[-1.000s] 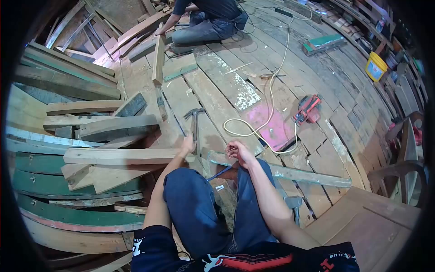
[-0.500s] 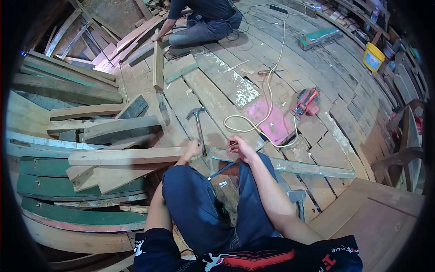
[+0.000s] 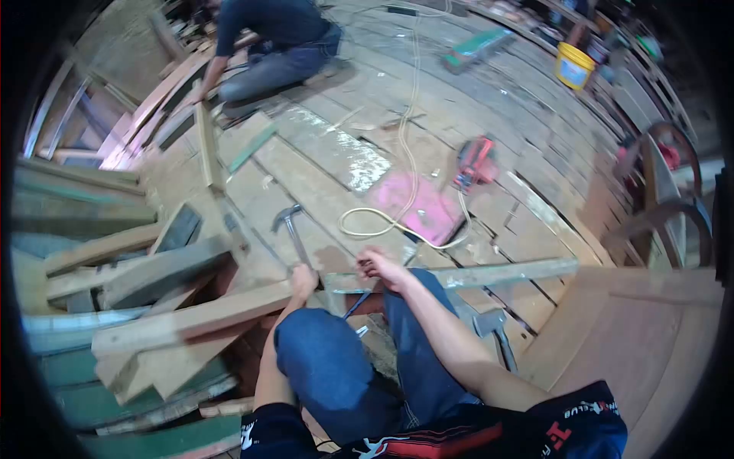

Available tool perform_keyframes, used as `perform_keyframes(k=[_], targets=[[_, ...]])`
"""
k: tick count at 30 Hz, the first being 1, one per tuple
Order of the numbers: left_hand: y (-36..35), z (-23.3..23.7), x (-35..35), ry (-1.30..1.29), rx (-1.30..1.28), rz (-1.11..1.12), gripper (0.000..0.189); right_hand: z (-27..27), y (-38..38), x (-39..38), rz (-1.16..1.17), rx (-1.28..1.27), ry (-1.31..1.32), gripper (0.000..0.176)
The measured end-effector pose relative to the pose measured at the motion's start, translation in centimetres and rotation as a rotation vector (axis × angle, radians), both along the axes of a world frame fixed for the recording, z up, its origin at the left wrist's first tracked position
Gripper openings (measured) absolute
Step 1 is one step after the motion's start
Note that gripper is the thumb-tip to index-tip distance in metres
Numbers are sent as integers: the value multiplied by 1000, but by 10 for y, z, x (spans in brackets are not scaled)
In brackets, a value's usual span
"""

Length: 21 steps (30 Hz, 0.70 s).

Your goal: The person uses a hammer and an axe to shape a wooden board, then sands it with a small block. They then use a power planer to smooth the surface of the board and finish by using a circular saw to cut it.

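My left hand [image 3: 303, 281] is closed beside the lower end of a claw hammer's handle [image 3: 295, 239], at the right end of a pale wooden beam [image 3: 202, 312]. Its fingertips are blurred, and what they hold cannot be made out. Above my right knee, my right hand [image 3: 372, 265] has curled fingers pinched together; any small thing in them is too blurred to tell. A long weathered board [image 3: 512, 273] lies under and beyond my knees. Between my legs are a blue tool [image 3: 357, 304] and a small white piece [image 3: 362, 331].
Another person [image 3: 275, 53] kneels at the upper left, a hand on timber. A pale cable [image 3: 405, 145], red power tool [image 3: 475, 162] and pink panel [image 3: 419, 205] lie ahead. A second hammer [image 3: 491, 323] lies right of my legs. A yellow bucket [image 3: 574, 66] stands at upper right.
The view has turned, so the floor, tools and other person appear farther left. My left hand appears lower and closer to the hammer's handle; my right hand stays curled above the knee.
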<state>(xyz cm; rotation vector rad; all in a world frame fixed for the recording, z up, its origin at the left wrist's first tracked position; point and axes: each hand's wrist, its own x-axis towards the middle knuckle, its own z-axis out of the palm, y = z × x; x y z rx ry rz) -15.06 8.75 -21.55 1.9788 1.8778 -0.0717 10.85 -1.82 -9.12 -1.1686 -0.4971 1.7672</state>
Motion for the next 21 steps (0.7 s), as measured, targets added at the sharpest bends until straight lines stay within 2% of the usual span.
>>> perform_keyframes(k=[1,6,8,10,12,13,14,15,18,19,20,21], targets=[[6,8,3,4,-51,-45,39,-1,2,0,4,1,-21,20],[42,27,-4,-26,-44,-73,51,11,3,-8,23,-34,-86,19],[66,30,-8,-211,123,-75,48,10,12,-14,41,-45,-141,21],[88,52,-9,-792,-217,94,35,2,22,-37,26,-45,-146,32],[91,92,-4,-968,-437,247,31,12,37,-45,144,-100,79,36],[91,101,-2,-1042,-564,271,30,26,42,-45,95,-178,173,38],[71,121,11,-1099,-566,356,29,44,48,-46,45,-252,268,39],[60,129,16,-1001,-553,319,30,51,54,-45,-5,-324,371,41],[13,162,43,-876,-491,226,30,38,62,-42,-9,-231,420,37],[-7,183,59,-816,-458,216,29,31,59,-46,-129,-228,355,34],[-28,208,72,-828,-472,24,27,23,55,-49,-244,-223,286,31],[-33,203,79,-777,-482,-125,26,21,53,-47,-358,-210,210,28]])
